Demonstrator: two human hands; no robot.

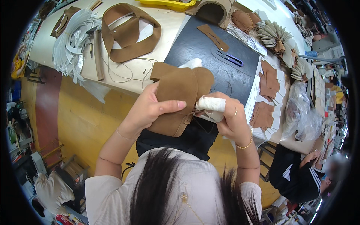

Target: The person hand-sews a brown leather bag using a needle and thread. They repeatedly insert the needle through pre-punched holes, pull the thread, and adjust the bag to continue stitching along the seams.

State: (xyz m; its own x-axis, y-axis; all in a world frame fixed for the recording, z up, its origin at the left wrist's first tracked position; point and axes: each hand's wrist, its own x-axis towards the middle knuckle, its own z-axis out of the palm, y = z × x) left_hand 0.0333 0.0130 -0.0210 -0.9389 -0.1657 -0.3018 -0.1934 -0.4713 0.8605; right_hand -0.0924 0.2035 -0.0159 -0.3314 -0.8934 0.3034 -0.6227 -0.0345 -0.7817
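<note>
My left hand [149,108] grips a brown suede-like leather piece [175,88] with rounded flaps, its thumb pressed flat on the upper face. At the piece's right edge, my right hand [233,117] has its fingers closed in a pinch. White wrapping [210,103] covers a finger of that hand. A thin dark thread loops beside and below these fingertips; whatever they pinch is too small to make out. Just beyond, on a dark mat [180,48], lie blue-handled thread snips [230,58] and a narrow brown leather piece [213,37].
Left on the pale table [84,67] are a large brown leather part [112,48], white strips [69,45], a hammer [98,56] and loose thread. Flat brown pieces [269,80] and a clear plastic bag [300,116] lie right. Another person [296,172] sits at lower right.
</note>
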